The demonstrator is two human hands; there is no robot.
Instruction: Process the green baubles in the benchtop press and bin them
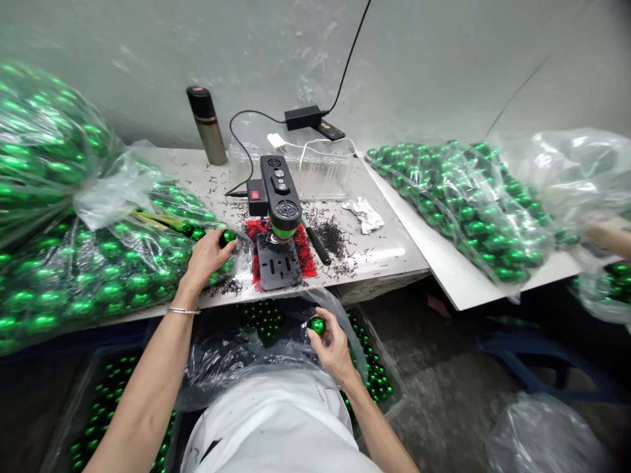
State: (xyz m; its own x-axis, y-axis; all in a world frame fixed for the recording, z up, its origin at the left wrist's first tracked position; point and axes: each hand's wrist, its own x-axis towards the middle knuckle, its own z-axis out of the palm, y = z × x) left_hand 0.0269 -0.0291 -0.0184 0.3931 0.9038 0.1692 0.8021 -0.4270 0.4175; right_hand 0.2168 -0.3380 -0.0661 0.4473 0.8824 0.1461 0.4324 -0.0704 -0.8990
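My left hand [208, 257] is at the edge of a clear bag of shiny green balls [133, 279], its thumb and fingers closed around one green ball [227, 236]. Lower down, in front of the table edge, my right hand [332, 345] pinches another glossy green ball [317, 324] between thumb and fingertips. Between and beyond the hands stands a small black press-like machine [280, 190] with a lever and a slotted base plate [279, 266]. The base sits on a red mat [308, 256]. Below the table, an open plastic bag [236, 361] lies at my lap with green balls inside.
Small black bits [332, 236] are scattered around the machine. Behind stand a thermos flask [207, 125], a clear plastic box [330, 174] and a power adapter [302, 117]. White gloves [363, 215] lie to the right. Another bag of balls [473, 210] and a person's arm [611, 240] are far right.
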